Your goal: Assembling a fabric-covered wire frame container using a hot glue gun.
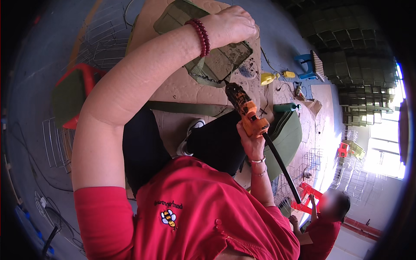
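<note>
My right hand [252, 144] grips an orange glue gun [252, 119] with a dark, grimy front. A long black glue stick [281, 169] sticks out of its back. The nozzle points at the near right edge of a green mesh panel [223, 63], where a dark line of glue runs along the rim. My left hand [234, 27], with dark red beads at the wrist, reaches across the panel. Its fingers are curled closed at the panel's far right side, their tips partly hidden. Beneath the panel lies a cardboard-covered work surface [169, 89], stained with dark spots.
Flat green pieces [286, 138] are stacked to the right. Yellow bottles [268, 78] and a teal bottle [286, 107] lie beyond them. A red stool [82, 71] stands left, wire frames [56, 138] near it. A person in red [320, 236] works at lower right.
</note>
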{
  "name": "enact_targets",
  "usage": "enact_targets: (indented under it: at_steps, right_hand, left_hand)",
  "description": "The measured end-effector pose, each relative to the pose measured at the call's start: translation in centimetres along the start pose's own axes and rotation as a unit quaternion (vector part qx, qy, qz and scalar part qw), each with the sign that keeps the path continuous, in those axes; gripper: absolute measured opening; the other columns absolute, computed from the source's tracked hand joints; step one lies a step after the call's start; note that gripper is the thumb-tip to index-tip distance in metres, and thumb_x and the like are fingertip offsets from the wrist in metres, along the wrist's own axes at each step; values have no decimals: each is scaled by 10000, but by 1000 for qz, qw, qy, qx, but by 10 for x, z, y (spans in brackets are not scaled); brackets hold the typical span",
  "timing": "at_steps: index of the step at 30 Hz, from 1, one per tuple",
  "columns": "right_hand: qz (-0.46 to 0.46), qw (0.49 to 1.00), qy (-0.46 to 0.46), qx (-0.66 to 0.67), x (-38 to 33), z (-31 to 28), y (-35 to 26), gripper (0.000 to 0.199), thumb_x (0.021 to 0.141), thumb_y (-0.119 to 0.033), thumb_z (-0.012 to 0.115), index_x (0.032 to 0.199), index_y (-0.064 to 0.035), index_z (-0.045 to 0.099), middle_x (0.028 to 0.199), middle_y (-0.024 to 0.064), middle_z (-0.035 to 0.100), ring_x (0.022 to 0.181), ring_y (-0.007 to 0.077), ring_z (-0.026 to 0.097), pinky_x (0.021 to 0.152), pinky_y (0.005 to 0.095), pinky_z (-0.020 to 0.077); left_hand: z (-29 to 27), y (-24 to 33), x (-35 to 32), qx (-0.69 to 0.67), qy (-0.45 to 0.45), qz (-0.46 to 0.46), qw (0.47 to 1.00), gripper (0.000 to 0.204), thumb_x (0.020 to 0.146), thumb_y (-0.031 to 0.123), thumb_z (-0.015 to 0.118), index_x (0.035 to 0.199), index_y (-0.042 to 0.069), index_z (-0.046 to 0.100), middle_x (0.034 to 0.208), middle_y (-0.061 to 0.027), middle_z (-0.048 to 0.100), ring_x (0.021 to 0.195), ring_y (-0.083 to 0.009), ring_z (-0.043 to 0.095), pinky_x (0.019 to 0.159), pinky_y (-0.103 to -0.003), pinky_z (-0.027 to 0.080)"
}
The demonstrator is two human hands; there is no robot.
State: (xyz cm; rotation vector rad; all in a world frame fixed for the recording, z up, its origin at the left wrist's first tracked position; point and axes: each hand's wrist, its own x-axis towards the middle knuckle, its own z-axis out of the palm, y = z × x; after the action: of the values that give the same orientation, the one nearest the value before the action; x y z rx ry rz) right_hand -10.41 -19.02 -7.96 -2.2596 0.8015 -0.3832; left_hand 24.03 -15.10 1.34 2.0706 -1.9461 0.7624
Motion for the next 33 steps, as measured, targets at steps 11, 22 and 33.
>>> enact_targets:
  at_steps: [11,22,33]
  right_hand:
    - [29,981,7,193,9,-9,-27,229,870,-156,731,1065,-65,651,851,-17,633,716,86,609,639,253,489]
    - [2,908,-23,418,25,-21,-11,382,855,27,643,1220,23,528,961,97,632,876,208,653,838,347,541]
    - [127,818,-123,547,118,-38,59,469,979,-313,582,1319,-6,484,1158,195,660,1079,326,667,922,401,541]
  left_hand:
    - [-23,-14,-21,-19,-28,-10,999,98,873,107,558,931,105,637,965,-35,616,1052,-210,587,998,-355,439]
    - [-33,-45,-31,-31,-52,-4,998,87,866,101,593,938,118,637,984,-31,606,1044,-241,577,968,-371,434]
    - [-83,-96,-18,-181,-210,-112,954,219,867,186,693,1057,90,744,945,-108,701,923,-291,643,858,-393,508]
